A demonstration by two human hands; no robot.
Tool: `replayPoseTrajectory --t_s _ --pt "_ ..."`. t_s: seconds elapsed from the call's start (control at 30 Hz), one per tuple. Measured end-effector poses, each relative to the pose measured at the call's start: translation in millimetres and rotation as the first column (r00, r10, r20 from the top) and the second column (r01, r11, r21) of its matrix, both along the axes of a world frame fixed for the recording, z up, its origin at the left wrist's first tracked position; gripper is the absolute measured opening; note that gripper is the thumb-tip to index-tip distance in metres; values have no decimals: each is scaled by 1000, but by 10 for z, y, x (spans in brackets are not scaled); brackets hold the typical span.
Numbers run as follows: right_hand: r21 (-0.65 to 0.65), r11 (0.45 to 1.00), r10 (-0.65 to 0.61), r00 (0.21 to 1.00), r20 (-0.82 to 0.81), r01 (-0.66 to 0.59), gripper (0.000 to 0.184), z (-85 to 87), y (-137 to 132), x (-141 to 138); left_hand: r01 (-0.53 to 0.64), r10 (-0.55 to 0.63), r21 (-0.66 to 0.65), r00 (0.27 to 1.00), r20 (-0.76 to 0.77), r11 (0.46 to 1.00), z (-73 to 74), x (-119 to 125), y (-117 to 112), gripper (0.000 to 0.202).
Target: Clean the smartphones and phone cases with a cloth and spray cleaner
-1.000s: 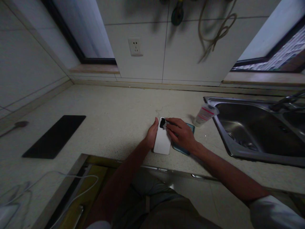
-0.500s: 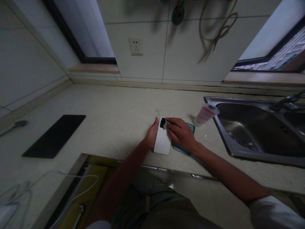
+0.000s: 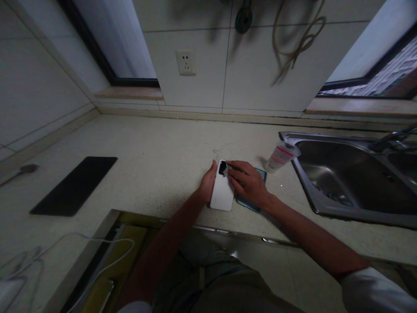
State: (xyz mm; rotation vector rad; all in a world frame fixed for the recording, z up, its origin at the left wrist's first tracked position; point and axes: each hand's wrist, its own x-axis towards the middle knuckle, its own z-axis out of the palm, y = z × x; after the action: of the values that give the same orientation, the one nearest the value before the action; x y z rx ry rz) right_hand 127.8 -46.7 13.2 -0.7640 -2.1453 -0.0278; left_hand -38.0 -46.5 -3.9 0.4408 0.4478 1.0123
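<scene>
White smartphone (image 3: 223, 188) on the bench (image 3: 169, 148), just below frame centre: the half-open left hand (image 3: 207, 183) braces its edge, likely steadying it, while the right hand (image 3: 248, 181) pinches a pale scrap (image 3: 225, 172) at the camera module (image 3: 222, 167).

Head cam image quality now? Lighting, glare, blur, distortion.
Head view: dim overall, brightest toward the right window; head view: soft sheen in the steel sink, faint shadow left of the plastic cup; head view: apparent wide-angle stretch toward the edges; head view: fine detail soft around the white phone and right-hand fingers, so whatever they pinch is unclear.
</scene>
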Motion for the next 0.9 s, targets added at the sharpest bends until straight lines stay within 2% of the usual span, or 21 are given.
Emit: replayPoseTrajectory --t_s 0.13,0.33,0.9 --pt "14 1000 1 1000 2 -1 22 7 2 -3 0 0 7 1000 -2 1000 -2 3 6 36" --pt "23 1000 11 1000 2 -11 22 3 8 3 4 -4 13 1000 -8 1000 -6 27 14 52" --pt "-19 1000 13 1000 0 -13 24 -5 8 11 22 -22 35 1000 -19 999 -50 22 26 57"
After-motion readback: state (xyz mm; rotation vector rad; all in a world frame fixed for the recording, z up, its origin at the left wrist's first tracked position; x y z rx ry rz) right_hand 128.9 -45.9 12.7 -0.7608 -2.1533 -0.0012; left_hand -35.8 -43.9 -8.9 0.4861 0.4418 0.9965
